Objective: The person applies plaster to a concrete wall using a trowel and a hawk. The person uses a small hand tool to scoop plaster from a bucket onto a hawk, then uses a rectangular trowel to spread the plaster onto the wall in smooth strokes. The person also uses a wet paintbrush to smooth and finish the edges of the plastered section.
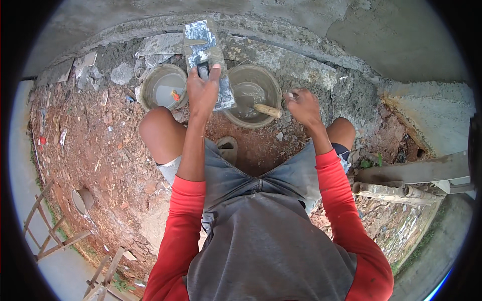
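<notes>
My left hand (203,96) is closed around the handle of a rectangular plastering trowel (197,49). Its long flat plate, smeared grey and white, tilts over the gap between two buckets. The right bucket (277,86) holds a little wet grey mix, and a tool with a wooden handle (267,110) leans out over its near rim. Just right of that rim hovers my right hand (304,106), fingers curled and pinched together; whatever is at the fingertips is too small to name. In the left bucket (144,92) stands greyish liquid with an orange-red thing (175,95) in it.
A rough plastered wall (281,15) rises ahead, with loose mortar and stone chunks (121,73) along its foot. At the right are a concrete block (427,110) and pipes (386,190). Red soil with debris spreads left, where a small container (83,200) and wooden frames (52,231) lie.
</notes>
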